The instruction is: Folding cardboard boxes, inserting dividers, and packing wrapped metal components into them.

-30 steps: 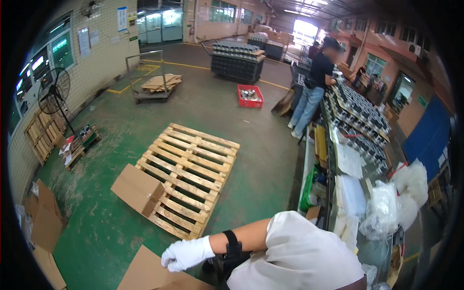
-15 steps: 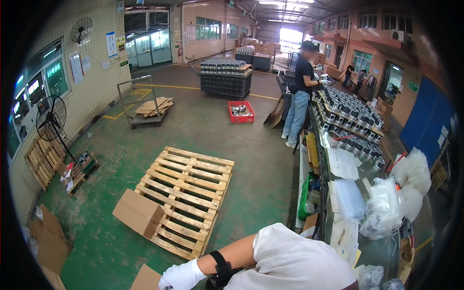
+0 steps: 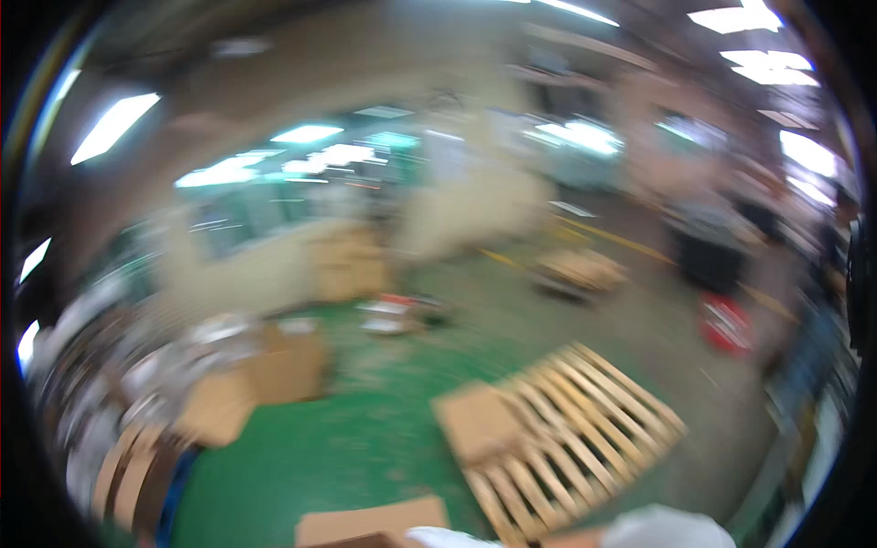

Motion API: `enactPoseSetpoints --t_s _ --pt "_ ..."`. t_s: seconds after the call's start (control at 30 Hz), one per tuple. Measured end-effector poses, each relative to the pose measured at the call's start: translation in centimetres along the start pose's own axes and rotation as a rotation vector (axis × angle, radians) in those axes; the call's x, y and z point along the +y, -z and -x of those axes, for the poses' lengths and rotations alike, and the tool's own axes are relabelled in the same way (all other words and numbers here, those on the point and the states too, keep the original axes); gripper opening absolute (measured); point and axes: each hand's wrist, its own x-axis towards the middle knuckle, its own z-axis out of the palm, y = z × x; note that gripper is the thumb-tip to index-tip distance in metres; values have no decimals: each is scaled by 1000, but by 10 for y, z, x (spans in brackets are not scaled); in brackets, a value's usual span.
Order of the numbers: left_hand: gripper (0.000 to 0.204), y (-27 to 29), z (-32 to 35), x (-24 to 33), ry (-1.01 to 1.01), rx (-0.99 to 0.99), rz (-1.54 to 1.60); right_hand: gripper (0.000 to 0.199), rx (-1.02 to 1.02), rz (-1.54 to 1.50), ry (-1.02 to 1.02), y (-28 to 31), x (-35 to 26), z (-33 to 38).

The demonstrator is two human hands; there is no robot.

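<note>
At the lower edge shows the white glove of my left hand (image 3: 449,538), with a bit of bare forearm and a white sleeve (image 3: 671,527) to its right. It lies against the right side of a brown cardboard box (image 3: 379,521), whose upper part alone is in the picture. The fingers are cut off by the frame and smeared, so their grip is hidden. My right hand is out of view. Ahead, a wooden pallet (image 3: 598,416) lies on the green floor, with another cardboard box (image 3: 480,422) on its near left corner.
Cardboard boxes (image 3: 288,361) and blurred bagged items (image 3: 151,374) crowd the left. Farther off are a low cart with flat cardboard (image 3: 580,271), a red crate (image 3: 726,324) and a dark stacked load (image 3: 711,251). A smeared person (image 3: 806,356) stands at the right.
The view has swung left, so the pallet and red crate sit farther right and the workbench has mostly left the picture. More of the cardboard box beside my left hand shows.
</note>
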Motion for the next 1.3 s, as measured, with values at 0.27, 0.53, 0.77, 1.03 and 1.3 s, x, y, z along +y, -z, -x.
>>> enactPoseSetpoints --t_s 0.27,0.53,0.77,1.03,1.3 --pt "44 -158 96 101 506 898 708 67 -707 399 -106 -17 1 -22" --pt "49 -162 91 241 865 886 874 55 -645 374 460 -28 64 -137" --pt "19 -238 148 343 1966 1722 573 34 -821 568 466 -130 94 -185" --pt "52 -257 118 375 2352 1690 1002 34 -1041 -36 107 -125 130 -195" --pt "54 -299 -26 246 1697 2293 2015 37 -1082 -89 -353 -99 134 -178"
